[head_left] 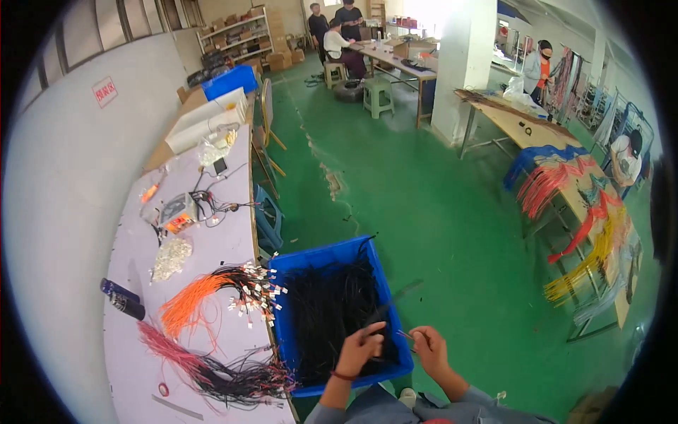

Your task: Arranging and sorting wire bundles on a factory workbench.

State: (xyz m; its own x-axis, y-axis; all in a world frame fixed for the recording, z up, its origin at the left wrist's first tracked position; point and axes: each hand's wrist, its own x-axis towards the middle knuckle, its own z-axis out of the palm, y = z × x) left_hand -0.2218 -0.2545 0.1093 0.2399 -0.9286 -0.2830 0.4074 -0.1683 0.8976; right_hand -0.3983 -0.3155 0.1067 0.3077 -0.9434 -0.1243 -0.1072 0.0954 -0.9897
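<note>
Holding dark strip [401,294] in left hand [359,351]

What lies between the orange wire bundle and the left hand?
In the head view, the left wall of the blue bin and the black strips inside lie between the orange wire bundle and the left hand.

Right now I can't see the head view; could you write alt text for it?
A person's left hand, with a dark strip, is over a blue bin of black strands; the right hand, beside the bin, pinches a thin wire. Bundled wires lie on a table at left; other people are farther back.
</note>
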